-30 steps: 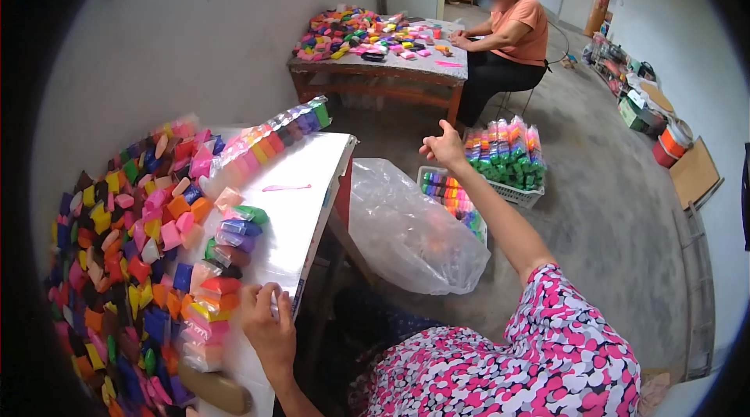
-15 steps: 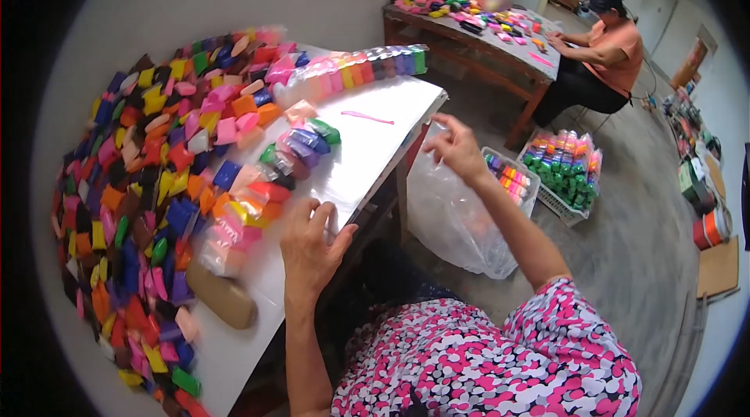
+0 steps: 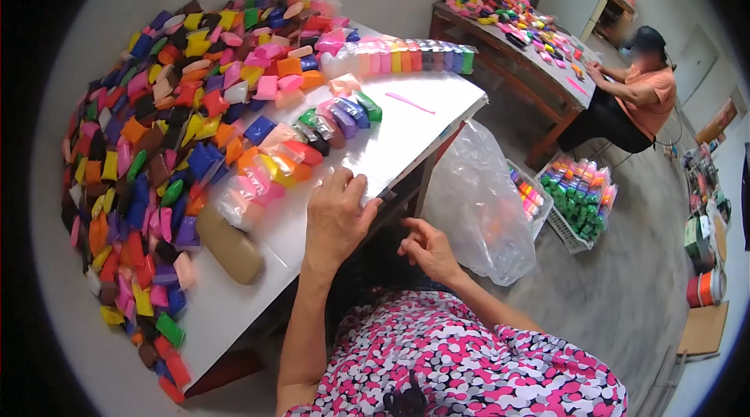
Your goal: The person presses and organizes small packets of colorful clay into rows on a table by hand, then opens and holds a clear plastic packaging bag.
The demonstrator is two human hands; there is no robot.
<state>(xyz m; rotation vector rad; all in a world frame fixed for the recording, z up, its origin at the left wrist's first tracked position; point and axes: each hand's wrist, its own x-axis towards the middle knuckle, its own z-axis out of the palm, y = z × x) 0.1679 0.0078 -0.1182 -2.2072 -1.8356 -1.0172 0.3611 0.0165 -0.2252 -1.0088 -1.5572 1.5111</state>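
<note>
My left hand rests at the near edge of the white table, fingers bent slightly and thumb apart, with nothing visible in it. Over my lap, just off the table edge, my right hand hangs with loosely curled, separated fingers and holds nothing I can see. Just beyond the left hand lies a row of coloured packets in clear plastic. Another short row of packets lies farther up. A filled clear sleeve of coloured packets stretches along the table's far side. A thin pink strip lies on the white surface.
A large heap of coloured packets covers the table's left side, beside a brown rounded block. Right of the table are a clear plastic bag and crates of filled sleeves. A person sits at another table.
My right hand has come back from above the plastic bag to over my lap. My left hand stays by the table edge. The scene has shifted rightward in view.
</note>
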